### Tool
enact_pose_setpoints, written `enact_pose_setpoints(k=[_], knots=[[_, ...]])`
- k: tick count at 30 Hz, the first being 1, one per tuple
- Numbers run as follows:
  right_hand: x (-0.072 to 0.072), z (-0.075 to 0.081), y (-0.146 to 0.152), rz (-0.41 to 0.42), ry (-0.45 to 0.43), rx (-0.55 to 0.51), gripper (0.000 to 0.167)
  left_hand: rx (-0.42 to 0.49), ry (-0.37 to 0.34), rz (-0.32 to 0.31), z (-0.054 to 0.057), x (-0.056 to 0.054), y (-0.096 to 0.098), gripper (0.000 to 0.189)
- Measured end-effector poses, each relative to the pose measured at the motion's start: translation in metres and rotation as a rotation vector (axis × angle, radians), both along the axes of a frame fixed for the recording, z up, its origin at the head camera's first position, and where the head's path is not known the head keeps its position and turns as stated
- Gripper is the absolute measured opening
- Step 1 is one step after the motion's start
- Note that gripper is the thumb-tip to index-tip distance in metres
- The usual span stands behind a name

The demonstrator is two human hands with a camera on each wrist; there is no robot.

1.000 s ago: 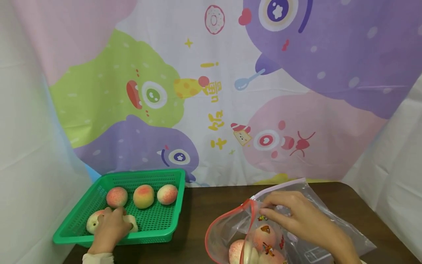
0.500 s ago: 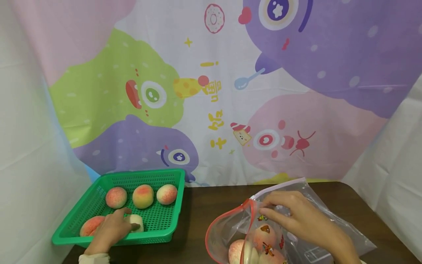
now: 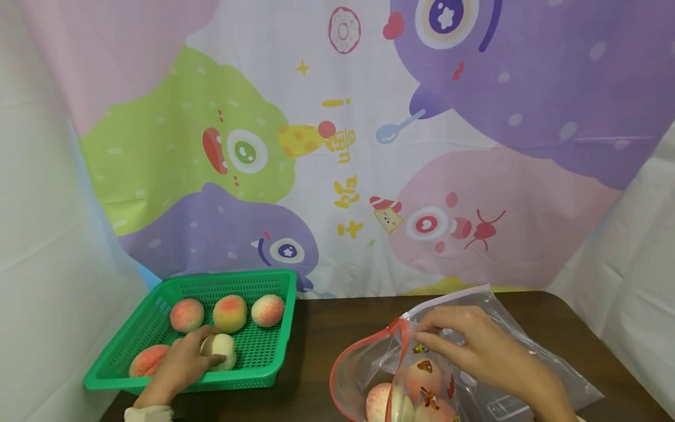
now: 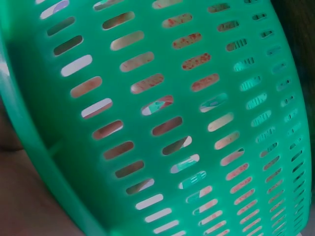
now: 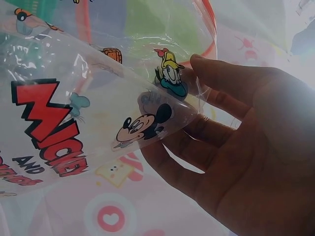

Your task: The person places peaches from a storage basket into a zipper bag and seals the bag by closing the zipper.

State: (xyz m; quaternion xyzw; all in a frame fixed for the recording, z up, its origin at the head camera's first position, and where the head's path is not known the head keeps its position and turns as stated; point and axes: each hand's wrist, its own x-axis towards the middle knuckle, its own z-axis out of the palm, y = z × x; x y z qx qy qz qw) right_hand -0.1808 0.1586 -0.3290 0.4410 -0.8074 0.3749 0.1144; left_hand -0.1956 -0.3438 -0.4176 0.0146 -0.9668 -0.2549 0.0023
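Observation:
In the head view my left hand is inside the green plastic basket. Its thumb and fingers hold a pale cream peach near the basket's front side. A redder peach lies just left of that hand, partly covered by it. On the right, my right hand pinches the edge of a clear zip bag with a red rim, its mouth gaping. Several peaches show inside the bag. The right wrist view shows the fingers around the printed plastic; the left wrist view shows mostly basket wall.
Three more peaches lie in a row at the basket's back. A second clear bag or flap with a pale zip strip spreads behind the right hand. Both stand on a dark wooden table, with a printed cloth behind.
My left hand has moved from the left front peach to the pale one, which has shifted slightly right and turned. The left peach has rolled, showing its red side. The right hand stays still.

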Motion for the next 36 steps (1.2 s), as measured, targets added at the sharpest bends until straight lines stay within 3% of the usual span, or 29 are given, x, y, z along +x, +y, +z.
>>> enact_pose_setpoints(k=[7,15,24,36], knots=[[0.001,0.001,-0.001,-0.017,-0.014,0.009,0.010,0.003,0.032,0.000,0.000,-0.001,0.004,0.059],[0.001,0.001,-0.001,-0.031,-0.017,0.014,0.010,-0.039,0.083,-0.040,0.005,-0.001,0.016,0.054],[-0.001,0.000,-0.003,0.002,-0.008,-0.015,0.011,-0.076,0.119,-0.058,0.005,0.000,0.013,0.054],[0.000,-0.001,-0.004,-0.030,0.008,-0.004,0.011,-0.102,0.145,-0.070,0.013,0.003,0.015,0.056]])
